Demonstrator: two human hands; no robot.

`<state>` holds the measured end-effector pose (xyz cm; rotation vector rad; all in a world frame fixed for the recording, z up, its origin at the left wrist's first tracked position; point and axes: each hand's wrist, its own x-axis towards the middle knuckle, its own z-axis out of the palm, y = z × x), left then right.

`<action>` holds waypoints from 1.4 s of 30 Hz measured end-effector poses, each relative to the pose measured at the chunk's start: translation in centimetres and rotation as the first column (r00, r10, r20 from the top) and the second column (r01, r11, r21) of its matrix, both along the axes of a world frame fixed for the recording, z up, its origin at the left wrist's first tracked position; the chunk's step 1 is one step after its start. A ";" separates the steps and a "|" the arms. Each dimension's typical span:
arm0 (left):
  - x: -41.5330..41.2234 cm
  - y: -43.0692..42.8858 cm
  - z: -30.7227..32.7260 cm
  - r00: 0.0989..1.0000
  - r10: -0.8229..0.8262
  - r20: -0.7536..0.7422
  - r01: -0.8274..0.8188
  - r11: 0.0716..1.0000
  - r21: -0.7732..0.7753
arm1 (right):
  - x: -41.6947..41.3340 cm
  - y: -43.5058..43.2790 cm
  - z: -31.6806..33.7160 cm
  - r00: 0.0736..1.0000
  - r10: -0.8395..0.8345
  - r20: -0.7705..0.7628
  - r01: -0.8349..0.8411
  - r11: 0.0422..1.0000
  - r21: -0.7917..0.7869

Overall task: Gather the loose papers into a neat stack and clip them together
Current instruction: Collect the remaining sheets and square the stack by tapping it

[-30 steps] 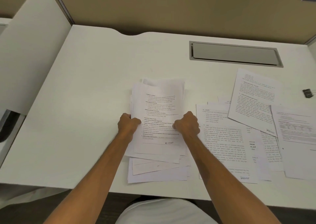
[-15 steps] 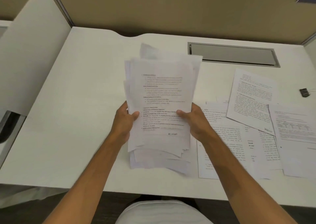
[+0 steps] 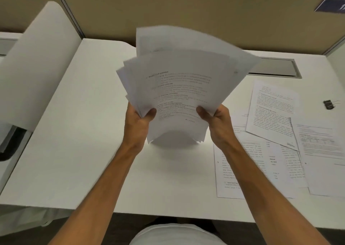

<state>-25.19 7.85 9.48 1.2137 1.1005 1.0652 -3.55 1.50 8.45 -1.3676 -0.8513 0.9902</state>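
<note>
A bundle of printed papers (image 3: 179, 80) is held up off the white desk (image 3: 78, 151), nearly upright, its sheets fanned and uneven at the top. My left hand (image 3: 139, 122) grips its lower left edge and my right hand (image 3: 216, 121) its lower right edge, thumbs on the front page. Its bottom edges hang just above the desk. Several loose printed sheets (image 3: 270, 114) lie overlapping on the desk to the right. A small black binder clip (image 3: 329, 104) rests near the right edge.
A grey cable tray slot (image 3: 274, 67) is set in the back of the desk. Tan partition walls (image 3: 186, 11) close the back, and a white curved side panel (image 3: 37, 63) stands at the left. The desk's front edge is close to my body.
Both hands took the pile from flat on the desk and raised it upright; it now sits higher and its top sheets have fanned out.
</note>
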 end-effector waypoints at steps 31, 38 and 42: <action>4.6 -0.6 3.7 0.940 0.314 0.135 -0.316 0.949 -0.010 | -1.9 0.9 5.0 0.940 -0.327 -0.096 0.337 0.934 0.121; 5.6 -0.3 4.4 0.903 0.416 0.107 -0.411 0.909 -0.068 | -2.6 1.8 6.0 0.901 -0.429 -0.063 0.432 0.901 0.040; 5.0 -0.2 3.9 0.943 0.298 0.152 -0.300 0.954 -0.005 | -2.4 1.3 5.9 0.949 -0.311 -0.049 0.314 0.947 0.068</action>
